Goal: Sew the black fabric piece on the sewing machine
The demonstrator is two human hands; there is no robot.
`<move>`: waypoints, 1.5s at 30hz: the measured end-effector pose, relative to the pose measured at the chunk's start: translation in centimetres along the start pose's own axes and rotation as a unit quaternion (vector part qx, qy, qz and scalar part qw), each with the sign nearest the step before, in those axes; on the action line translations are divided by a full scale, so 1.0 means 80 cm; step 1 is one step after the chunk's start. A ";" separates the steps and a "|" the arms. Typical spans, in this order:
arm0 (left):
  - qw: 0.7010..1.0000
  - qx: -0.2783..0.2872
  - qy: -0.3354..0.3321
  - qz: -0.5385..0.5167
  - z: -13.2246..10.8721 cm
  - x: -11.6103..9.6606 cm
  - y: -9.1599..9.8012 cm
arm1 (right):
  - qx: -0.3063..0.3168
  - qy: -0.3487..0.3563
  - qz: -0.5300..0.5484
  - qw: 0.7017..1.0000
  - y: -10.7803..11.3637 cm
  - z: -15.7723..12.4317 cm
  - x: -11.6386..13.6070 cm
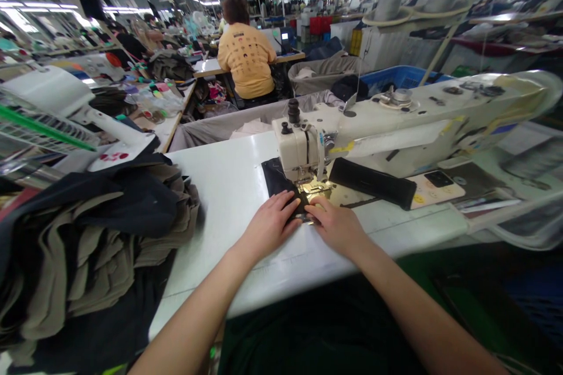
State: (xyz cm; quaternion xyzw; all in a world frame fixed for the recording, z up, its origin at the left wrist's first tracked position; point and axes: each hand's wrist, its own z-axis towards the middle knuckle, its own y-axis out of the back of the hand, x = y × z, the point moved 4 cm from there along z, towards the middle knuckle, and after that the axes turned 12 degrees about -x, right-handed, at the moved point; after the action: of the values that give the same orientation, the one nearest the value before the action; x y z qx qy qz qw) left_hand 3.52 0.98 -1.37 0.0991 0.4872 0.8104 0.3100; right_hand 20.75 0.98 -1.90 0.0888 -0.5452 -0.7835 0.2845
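Left hand (272,221) and right hand (336,227) both lie flat, fingers out, gripping nothing. They pin the small dark navy fabric piece (276,179) to the white tabletop (229,187), right at the needle end of the cream industrial sewing machine (303,152), I'd guess so it feeds straight.

Surface (229,187): directly before the person, spanning the middle.
Sewing machine (396,123): on the surface, head at the centre, arm running off to the right.
Fabric piece (275,179): on the surface under the machine's head, reaching out to its left.
Left hand (270,225): flat on the fabric piece, just before the head.
Right hand (336,225): just right of the left hand, at the piece's near edge.
Long case (372,183): right of the head, behind the right hand.
Phone (437,187): just beside the long case's right end.
Fabric stack (88,234): at the surface's left end, well apart from both hands.
Seated person (246,58): far behind the surface, back turned.
Bins (325,73): between the seated person and the machine.
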 end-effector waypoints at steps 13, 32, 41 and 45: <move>0.997 0.041 -0.032 0.050 -0.015 -0.020 0.006 | 0.008 0.007 -0.014 1.000 0.002 -0.003 0.002; 0.998 0.039 -0.026 0.034 -0.002 -0.007 0.009 | 0.006 -0.017 -0.041 0.999 0.007 0.015 0.002; 0.998 0.040 -0.025 0.040 0.012 0.005 0.007 | 0.018 -0.022 -0.050 0.998 0.006 0.027 0.001; 0.998 0.038 -0.026 0.037 0.018 0.011 0.007 | 0.022 -0.025 -0.050 0.998 0.006 0.027 0.000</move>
State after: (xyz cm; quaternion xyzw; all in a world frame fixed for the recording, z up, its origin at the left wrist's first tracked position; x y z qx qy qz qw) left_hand 3.25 2.35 -0.31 0.1500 0.5054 0.7994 0.2882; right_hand 19.97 2.62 -0.64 0.1029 -0.5639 -0.7866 0.2293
